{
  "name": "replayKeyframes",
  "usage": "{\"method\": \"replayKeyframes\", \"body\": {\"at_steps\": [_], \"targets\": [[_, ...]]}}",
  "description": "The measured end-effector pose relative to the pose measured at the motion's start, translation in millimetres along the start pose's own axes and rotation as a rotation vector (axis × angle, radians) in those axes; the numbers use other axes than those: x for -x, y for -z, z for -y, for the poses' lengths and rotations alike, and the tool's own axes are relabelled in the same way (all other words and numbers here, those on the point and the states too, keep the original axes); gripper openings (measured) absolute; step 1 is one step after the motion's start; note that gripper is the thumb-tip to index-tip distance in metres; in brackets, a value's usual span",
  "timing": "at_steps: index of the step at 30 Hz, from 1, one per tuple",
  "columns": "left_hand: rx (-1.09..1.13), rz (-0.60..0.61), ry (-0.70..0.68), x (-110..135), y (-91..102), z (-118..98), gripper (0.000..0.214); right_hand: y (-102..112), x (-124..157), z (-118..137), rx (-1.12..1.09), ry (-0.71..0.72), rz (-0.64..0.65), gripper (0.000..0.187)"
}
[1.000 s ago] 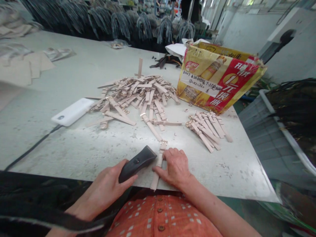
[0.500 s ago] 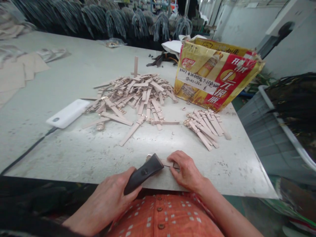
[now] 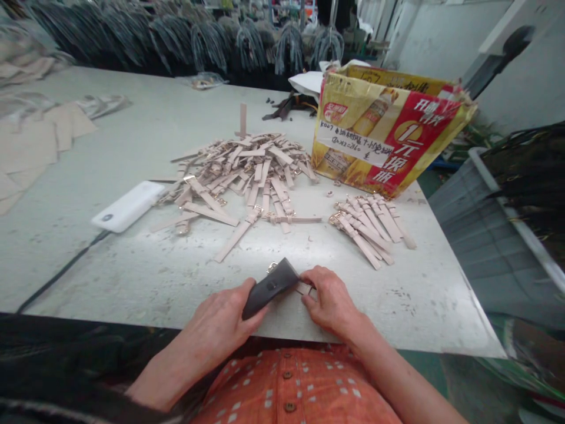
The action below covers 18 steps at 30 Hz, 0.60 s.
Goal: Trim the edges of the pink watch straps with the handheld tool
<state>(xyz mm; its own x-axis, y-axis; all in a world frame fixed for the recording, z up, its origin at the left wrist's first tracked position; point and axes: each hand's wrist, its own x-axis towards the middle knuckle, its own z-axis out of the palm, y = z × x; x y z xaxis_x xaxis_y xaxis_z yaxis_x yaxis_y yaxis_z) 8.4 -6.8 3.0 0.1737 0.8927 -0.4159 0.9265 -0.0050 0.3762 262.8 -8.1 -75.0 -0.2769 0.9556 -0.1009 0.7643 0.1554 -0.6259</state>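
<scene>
My left hand [image 3: 227, 309] is closed around a black handheld clipper [image 3: 267, 290], its wide head angled up to the right. Beneath and beyond that head lies a beige buckle strap [image 3: 304, 288], partly covered, with its metal buckle [image 3: 272, 267] showing past the clipper. The fingers of my right hand [image 3: 331, 297] pinch the strap's other end, close to the clipper's head. A large heap of similar buckle straps [image 3: 251, 159] is in front of me. To the right, a smaller bunch of straps [image 3: 364, 227] lies roughly side by side.
A printed cardboard box [image 3: 353, 126] stands behind the small bunch. On the left lie a white flat device [image 3: 128, 206] with a black cable [image 3: 62, 274] and beige sheets [image 3: 39, 141]. A grey bin [image 3: 494, 218] stands past the table's right edge.
My left hand and the clipper have moved right and slightly up, nearer my right hand. The strap and its buckle have shifted and tilted a little.
</scene>
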Motion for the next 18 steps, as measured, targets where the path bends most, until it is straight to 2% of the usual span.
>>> {"method": "replayKeyframes", "body": {"at_steps": [2, 4, 8, 13, 18], "targets": [[-0.023, 0.005, 0.017, -3.5, 4.6, 10.3, 0.025, 6.1, -4.5, 0.2, 0.043, -0.009, 0.019, 0.038], [-0.012, -0.047, 0.055, -2.9, 10.3, 23.5, 0.032, 10.8, -7.9, -2.1, 0.066, 0.01, 0.001, 0.032], [0.041, -0.072, 0.097, 7.1, 17.9, 43.3, 0.042, 8.8, -8.9, -11.6, 0.064, 0.158, -0.069, 0.028], [0.079, -0.021, 0.069, 19.9, 13.3, 44.6, 0.04, -4.9, 1.6, -25.6, 0.111, 0.419, -0.116, 0.031], [0.072, 0.101, 0.023, 29.6, 10.2, 41.6, 0.038, -2.7, 18.5, -28.8, 0.07, 0.558, -0.116, 0.042]]}}
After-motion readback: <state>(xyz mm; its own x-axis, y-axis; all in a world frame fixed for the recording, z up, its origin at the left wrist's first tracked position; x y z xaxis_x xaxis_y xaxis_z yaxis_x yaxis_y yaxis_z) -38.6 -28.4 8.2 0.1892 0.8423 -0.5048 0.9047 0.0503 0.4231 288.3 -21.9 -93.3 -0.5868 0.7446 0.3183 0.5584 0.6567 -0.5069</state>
